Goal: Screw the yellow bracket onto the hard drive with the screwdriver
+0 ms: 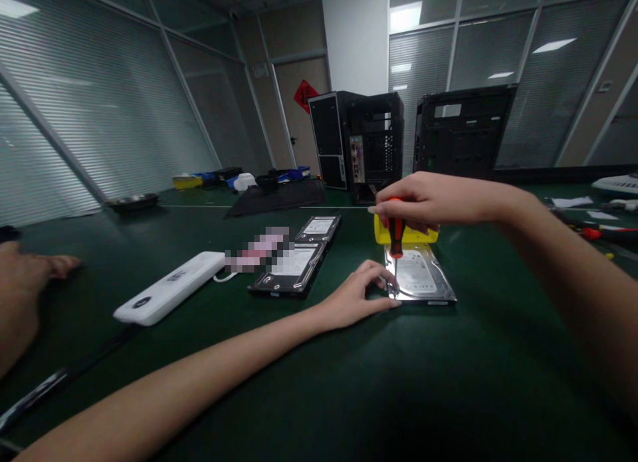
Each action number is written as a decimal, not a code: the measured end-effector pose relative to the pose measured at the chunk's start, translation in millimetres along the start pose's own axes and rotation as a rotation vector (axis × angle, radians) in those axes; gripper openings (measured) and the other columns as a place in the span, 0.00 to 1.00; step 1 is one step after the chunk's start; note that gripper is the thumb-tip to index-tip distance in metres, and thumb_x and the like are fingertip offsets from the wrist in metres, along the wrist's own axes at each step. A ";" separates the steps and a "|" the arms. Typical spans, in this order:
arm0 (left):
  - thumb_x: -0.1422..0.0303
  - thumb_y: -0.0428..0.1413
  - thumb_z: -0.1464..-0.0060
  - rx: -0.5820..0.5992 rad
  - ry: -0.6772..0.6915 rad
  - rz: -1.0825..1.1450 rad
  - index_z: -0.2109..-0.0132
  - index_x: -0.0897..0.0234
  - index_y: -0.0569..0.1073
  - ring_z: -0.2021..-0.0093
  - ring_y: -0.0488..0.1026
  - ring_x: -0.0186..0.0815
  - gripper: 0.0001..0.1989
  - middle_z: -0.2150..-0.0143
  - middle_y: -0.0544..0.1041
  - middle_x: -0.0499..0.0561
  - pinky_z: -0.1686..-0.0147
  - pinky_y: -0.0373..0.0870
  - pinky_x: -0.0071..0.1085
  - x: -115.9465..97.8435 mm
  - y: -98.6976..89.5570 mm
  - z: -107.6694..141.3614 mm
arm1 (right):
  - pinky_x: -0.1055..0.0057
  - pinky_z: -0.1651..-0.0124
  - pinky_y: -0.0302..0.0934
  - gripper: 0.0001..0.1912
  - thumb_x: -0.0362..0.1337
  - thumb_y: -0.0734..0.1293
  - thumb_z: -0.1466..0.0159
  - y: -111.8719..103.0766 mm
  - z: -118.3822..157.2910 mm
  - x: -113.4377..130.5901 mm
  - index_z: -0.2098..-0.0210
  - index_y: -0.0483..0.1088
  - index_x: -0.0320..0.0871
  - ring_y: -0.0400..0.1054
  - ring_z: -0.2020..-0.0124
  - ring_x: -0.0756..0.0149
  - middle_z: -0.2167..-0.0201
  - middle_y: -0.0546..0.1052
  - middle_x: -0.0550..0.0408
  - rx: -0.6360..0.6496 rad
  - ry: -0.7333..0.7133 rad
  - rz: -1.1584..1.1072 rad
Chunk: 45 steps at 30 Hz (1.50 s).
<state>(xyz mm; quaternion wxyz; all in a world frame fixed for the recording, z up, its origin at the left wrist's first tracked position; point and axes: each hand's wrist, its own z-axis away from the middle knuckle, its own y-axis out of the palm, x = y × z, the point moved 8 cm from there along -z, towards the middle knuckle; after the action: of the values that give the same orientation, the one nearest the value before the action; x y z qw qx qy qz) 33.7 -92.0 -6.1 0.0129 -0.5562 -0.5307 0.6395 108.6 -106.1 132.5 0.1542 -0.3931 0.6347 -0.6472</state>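
My right hand [411, 199] is closed around the red and black handle of a screwdriver [396, 232], held upright. Its shaft points down to the near left part of a silver hard drive [421, 276] lying flat on the green table. The exact spot under the tip is hard to make out. My left hand [366, 290] grips that drive's left edge near the front corner, thumb at the front and fingers beside the shaft. Just behind the drive, partly covered by my right hand, is a yellow object [381, 232].
Two more hard drives [312, 262] [319, 228] lie left of centre beside a white power bank [172, 286] with a cable. A computer case [359, 143] and a black panel [463, 133] stand behind. Another person's hand [30, 269] rests at far left. Tools [598, 232] lie right.
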 end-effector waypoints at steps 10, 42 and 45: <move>0.60 0.56 0.50 -0.002 0.016 0.004 0.56 0.61 0.68 0.57 0.64 0.35 0.16 0.55 0.63 0.51 0.56 0.63 0.34 -0.3 -0.1 -0.8 | 0.74 0.72 0.54 0.22 0.50 0.54 0.38 -2.2 -0.6 0.2 0.68 0.68 0.38 0.63 0.74 0.72 0.72 0.71 0.53 -0.022 -0.033 0.029; 0.60 0.56 0.50 0.005 0.009 -0.007 0.56 0.61 0.68 0.57 0.64 0.36 0.16 0.56 0.63 0.51 0.56 0.63 0.34 -2.7 -0.3 -1.1 | 0.73 0.67 0.54 0.15 0.41 0.52 0.36 0.9 -1.1 0.8 0.64 0.65 0.39 0.63 0.68 0.69 0.66 0.71 0.51 -0.021 -0.028 -0.037; 0.59 0.56 0.51 0.003 -0.006 -0.021 0.56 0.61 0.68 0.57 0.64 0.36 0.16 0.56 0.63 0.51 0.56 0.64 0.35 -2.0 -0.3 -1.2 | 0.73 0.66 0.55 0.15 0.42 0.53 0.37 1.4 -1.2 0.3 0.61 0.65 0.41 0.64 0.66 0.68 0.64 0.72 0.52 -0.019 -0.034 -0.056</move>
<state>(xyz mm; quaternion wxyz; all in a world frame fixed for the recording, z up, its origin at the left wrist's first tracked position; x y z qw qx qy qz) 35.2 -92.3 -4.3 0.0188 -0.5488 -0.5355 0.6417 107.2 -105.7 131.4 0.1429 -0.4232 0.6268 -0.6384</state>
